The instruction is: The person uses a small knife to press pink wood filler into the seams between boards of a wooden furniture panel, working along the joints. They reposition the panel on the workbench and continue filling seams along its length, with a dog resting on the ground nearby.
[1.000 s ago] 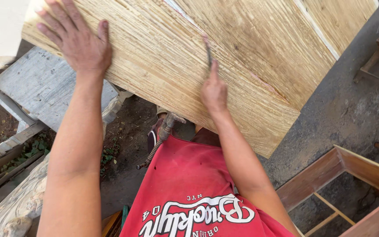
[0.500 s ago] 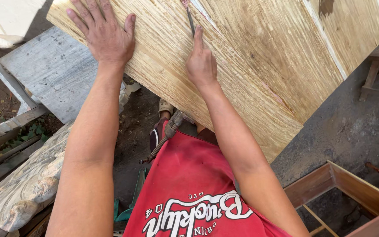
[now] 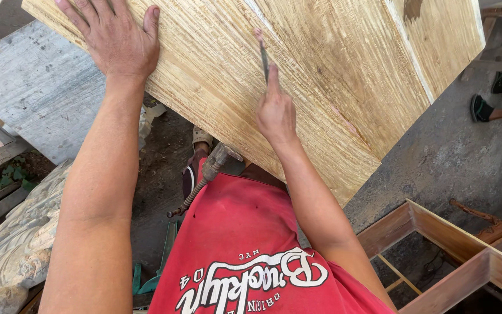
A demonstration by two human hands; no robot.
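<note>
Right hand [image 3: 275,110] pinches a thin pencil [image 3: 263,53], its long axis pointing far up the slab [image 3: 344,75], tip touching the grain. Left hand [image 3: 114,36], spread flat, presses the slab's far-left part, well apart.

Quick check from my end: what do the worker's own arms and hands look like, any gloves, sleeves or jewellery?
Both arms are bare from above the elbow down to the fingers. The left hand and right hand wear no gloves, and no rings, watch or wristband show. No sleeves reach into view along the forearms. The only clothing visible is a red shirt with white printed lettering on the chest.
</note>
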